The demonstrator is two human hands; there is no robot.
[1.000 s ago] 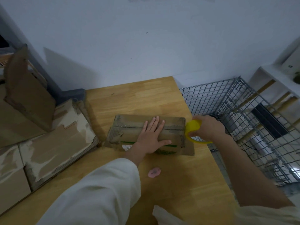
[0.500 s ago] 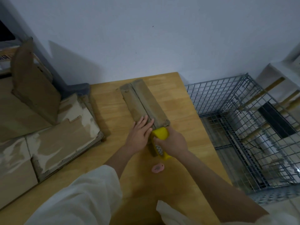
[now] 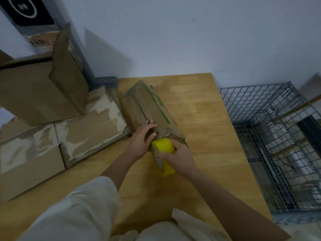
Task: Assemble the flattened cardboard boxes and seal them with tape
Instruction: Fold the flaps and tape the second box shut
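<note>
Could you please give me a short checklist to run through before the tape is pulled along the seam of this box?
1. Left hand rests flat on the box, steadying it: ok.
2. Right hand grips the yellow tape dispenser: ok.
3. Dispenser sits at the near end of the box: ok.
4. Top flaps closed along the seam: ok; they meet in a thin dark line.
5. Tape end stuck to the cardboard: cannot tell, hidden by the hands.
6. Box fully on the table: ok.
</note>
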